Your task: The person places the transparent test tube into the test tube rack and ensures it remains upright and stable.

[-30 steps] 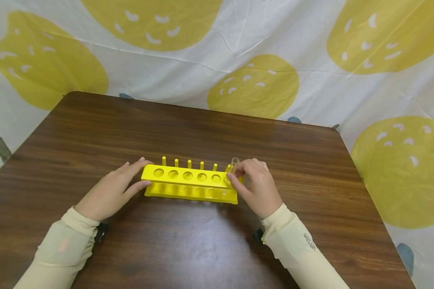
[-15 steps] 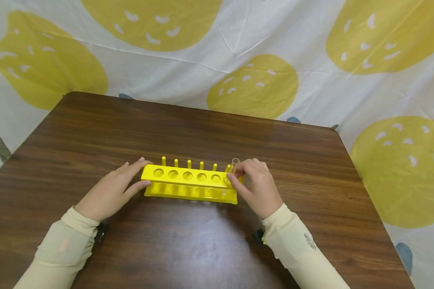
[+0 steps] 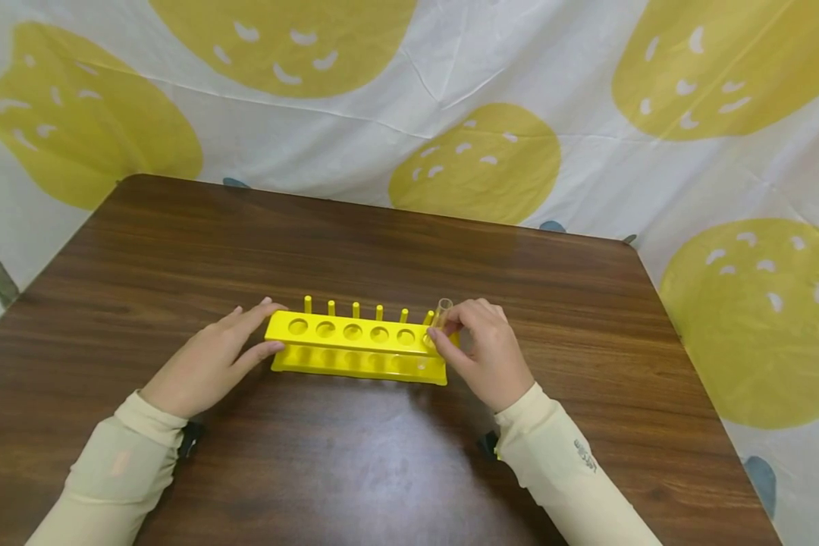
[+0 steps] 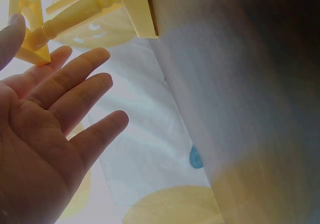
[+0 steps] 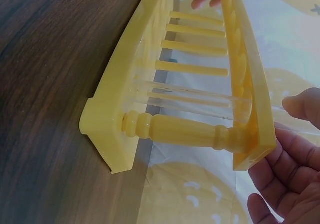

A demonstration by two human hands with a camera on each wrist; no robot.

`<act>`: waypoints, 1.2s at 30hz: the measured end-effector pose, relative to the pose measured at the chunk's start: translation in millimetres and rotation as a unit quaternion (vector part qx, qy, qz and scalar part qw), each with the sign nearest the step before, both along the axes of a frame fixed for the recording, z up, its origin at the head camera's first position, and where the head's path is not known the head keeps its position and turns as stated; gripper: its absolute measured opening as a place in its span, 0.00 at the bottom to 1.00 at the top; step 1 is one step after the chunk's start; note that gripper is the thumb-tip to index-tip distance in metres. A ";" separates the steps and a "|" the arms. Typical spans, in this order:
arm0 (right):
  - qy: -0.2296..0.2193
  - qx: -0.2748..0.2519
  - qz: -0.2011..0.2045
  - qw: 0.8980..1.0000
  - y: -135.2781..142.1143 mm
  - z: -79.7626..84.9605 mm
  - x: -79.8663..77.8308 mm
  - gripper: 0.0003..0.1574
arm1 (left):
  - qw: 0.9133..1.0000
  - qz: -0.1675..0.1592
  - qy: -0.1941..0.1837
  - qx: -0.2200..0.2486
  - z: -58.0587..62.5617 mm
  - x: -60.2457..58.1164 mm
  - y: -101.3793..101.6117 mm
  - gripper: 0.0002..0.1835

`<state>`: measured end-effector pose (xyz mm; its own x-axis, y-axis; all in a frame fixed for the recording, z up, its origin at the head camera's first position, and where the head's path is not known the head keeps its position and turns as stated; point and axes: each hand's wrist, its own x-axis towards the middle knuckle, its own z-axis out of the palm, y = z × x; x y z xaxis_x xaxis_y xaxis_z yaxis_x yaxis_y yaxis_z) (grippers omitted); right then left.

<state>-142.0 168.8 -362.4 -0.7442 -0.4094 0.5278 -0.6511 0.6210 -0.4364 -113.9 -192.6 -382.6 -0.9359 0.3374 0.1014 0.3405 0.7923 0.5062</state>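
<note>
A yellow test tube rack (image 3: 339, 343) stands on the table in the middle of the head view. My left hand (image 3: 208, 360) pinches the left end of its top plate, thumb in front and index finger at the back corner; the other fingers extend loosely in the left wrist view. At the opposite end my right hand (image 3: 484, 353) pinches a clear glass test tube (image 3: 444, 309) near its mouth. The tube sits upright in the rightmost hole, and in the right wrist view its lower part (image 5: 195, 104) runs down between the rack's plates. The remaining holes hold nothing.
A dark wood-grain table (image 3: 382, 470) carries the rack. Several yellow pegs (image 3: 356, 309) rise along the rack's back side. Behind the table hangs a white cloth (image 3: 341, 117) printed with large yellow fruit shapes.
</note>
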 end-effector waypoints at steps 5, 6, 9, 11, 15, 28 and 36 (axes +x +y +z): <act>-0.001 -0.001 -0.002 1.000 0.5 0.1 -0.3 0.09 | 1.000 0.002 0.001 0.000 -0.3 0.1 -0.4 0.31; -0.001 -0.002 -0.002 1.000 0.6 0.1 -0.4 0.10 | 1.000 0.002 0.000 -0.001 -0.4 0.1 -0.3 0.31; 0.001 -0.006 0.000 1.000 1.0 0.0 -0.8 0.10 | 1.000 0.002 -0.002 -0.002 -0.7 -0.1 -0.3 0.31; 0.003 -0.007 0.002 1.000 1.2 -0.2 -0.9 0.10 | 1.000 0.003 -0.002 -0.004 -0.8 0.0 -0.4 0.31; 0.007 -0.008 0.005 1.000 1.7 -0.5 -0.3 0.10 | 1.000 0.003 0.001 -0.004 -1.1 0.1 -0.6 0.31; 0.002 -0.002 0.009 1.000 9.9 0.6 0.7 0.16 | 1.000 0.001 0.003 -0.005 0.1 -0.2 0.4 0.30; 0.002 -0.014 -0.001 1.000 15.8 0.2 -0.5 0.16 | 1.000 0.001 0.002 -0.006 0.6 0.5 0.0 0.30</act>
<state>-142.5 184.6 -362.2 -0.7437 -0.3922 0.5414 -0.6508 0.6102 -0.4518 -113.4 -192.6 -381.9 -0.9360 0.3373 0.1006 0.3411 0.7987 0.4956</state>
